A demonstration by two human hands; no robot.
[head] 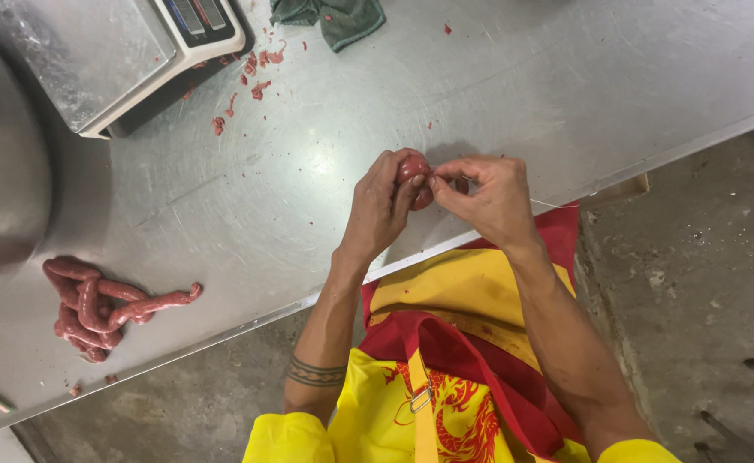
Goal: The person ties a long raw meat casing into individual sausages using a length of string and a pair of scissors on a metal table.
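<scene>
**Both hands pinch a small sausage piece at the table edge**

The left hand curls around a short, rounded red sausage piece, its fingers wrapped behind it and the thumb pressed along the front. The right hand meets it from 3 o'clock, thumb and forefinger pinched together right at the end of the piece, the other fingers bent loosely above. A thin pale string runs out from the right hand toward 3 o'clock; where it ends cannot be told. The piece is held just above the steel table, near its front edge, a little right of the picture's middle.

From the hands, at 8 o'clock and well apart, a coil of linked red sausages lies on the table near the left side. At 10 o'clock, at the far end of the table, stands a weighing scale with a flat metal pan, and small red meat scraps are scattered just beside it. At 12 o'clock, a crumpled dark green cloth lies at the top edge. At the far left a large metal bowl fills the side of the view. Below the hands, at 6 o'clock, the person wears a yellow and red apron.
</scene>
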